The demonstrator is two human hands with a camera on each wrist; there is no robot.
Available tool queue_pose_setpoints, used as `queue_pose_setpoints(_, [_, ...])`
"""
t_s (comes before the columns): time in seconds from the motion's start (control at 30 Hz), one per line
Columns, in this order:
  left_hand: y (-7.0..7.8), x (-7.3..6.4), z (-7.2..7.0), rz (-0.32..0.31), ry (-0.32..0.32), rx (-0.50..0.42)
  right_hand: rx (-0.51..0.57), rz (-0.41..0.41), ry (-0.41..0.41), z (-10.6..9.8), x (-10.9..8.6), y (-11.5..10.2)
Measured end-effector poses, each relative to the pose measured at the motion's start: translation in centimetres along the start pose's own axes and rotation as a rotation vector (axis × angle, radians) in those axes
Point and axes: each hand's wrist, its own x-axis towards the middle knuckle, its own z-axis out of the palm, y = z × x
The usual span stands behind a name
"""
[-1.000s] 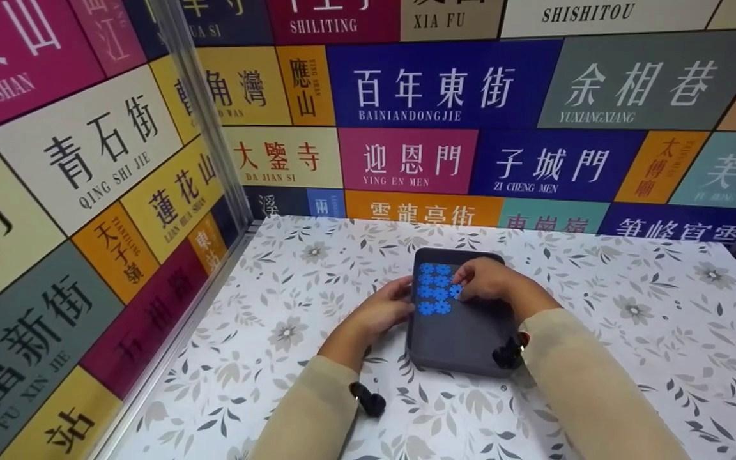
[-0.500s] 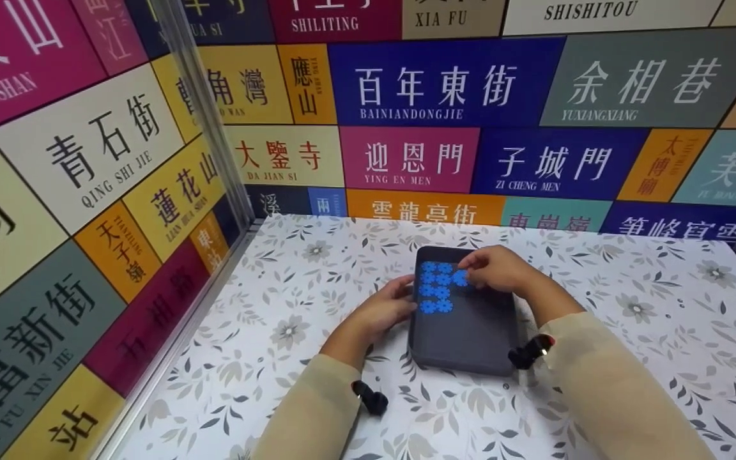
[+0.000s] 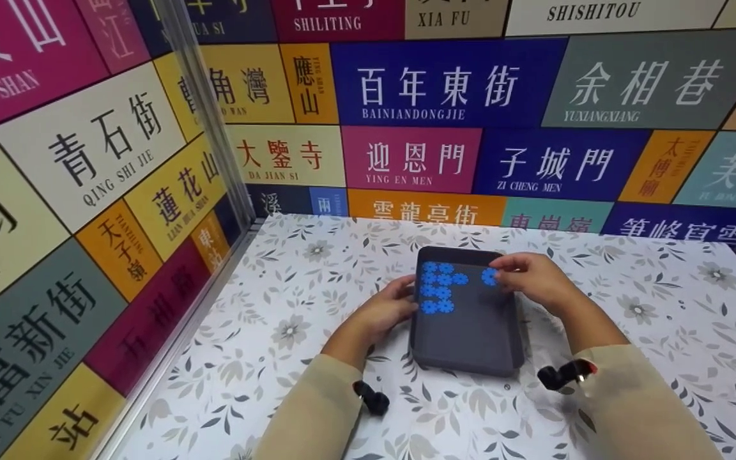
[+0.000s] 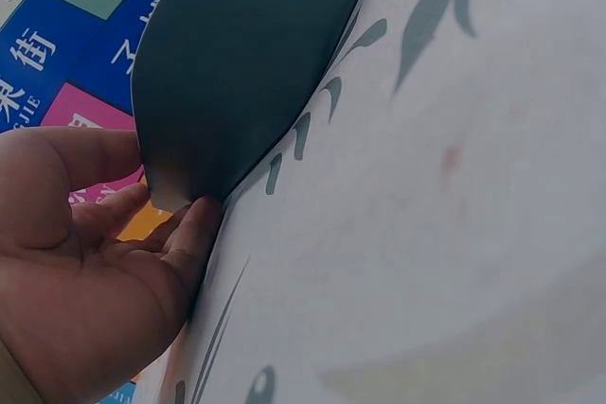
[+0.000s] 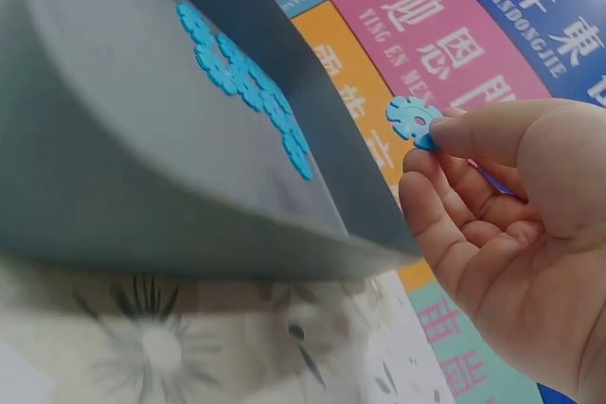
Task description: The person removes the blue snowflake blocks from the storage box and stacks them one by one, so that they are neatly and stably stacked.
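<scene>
My right hand (image 3: 531,278) pinches a blue snowflake disc (image 5: 409,118) between thumb and fingertips, over the right side of a dark grey tray (image 3: 470,338). The disc is a flat plastic flower shape with notched edges and a hole in its middle. Several matching blue discs (image 3: 438,280) lie flat in the tray, grouped in rows at its far left. One of them sticks out to the right of the others. My left hand (image 3: 384,312) touches the tray's left wall with relaxed fingers. In the left wrist view its fingertips meet the tray's outer wall (image 4: 237,54).
The tray stands on a table with a white leaf-and-flower cover (image 3: 278,383). Behind the table rises a wall of coloured street-name panels (image 3: 438,83). More panels (image 3: 29,287) line the left side, and a metal post (image 3: 214,121) marks the corner.
My right hand has moved right, from the disc group to the tray's right side, with a disc between its fingers. One disc now lies right of the rows. The left hand stays put.
</scene>
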Motion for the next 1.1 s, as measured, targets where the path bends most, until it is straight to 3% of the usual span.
queue_pose_setpoints(0.17, [-0.2, 0.1, 0.1, 0.000, -0.011, -0.027, 0.064, 0.013, 0.040, -1.3, -1.1, 1.5])
queue_pose_setpoints(0.63, [-0.1, 0.1, 0.2, -0.011, -0.009, 0.011, -0.012, 0.120, 0.036, -5.1, -2.5, 5.7])
queue_pose_setpoints(0.87, [-0.1, 0.0, 0.1, -0.014, -0.007, 0.024, -0.014, 0.194, 0.042, -5.4, -2.9, 7.3])
queue_pose_setpoints(1.1, [-0.1, 0.1, -0.1, -0.005, -0.017, -0.005, -0.044, 0.225, 0.052, -5.3, -3.3, 7.6])
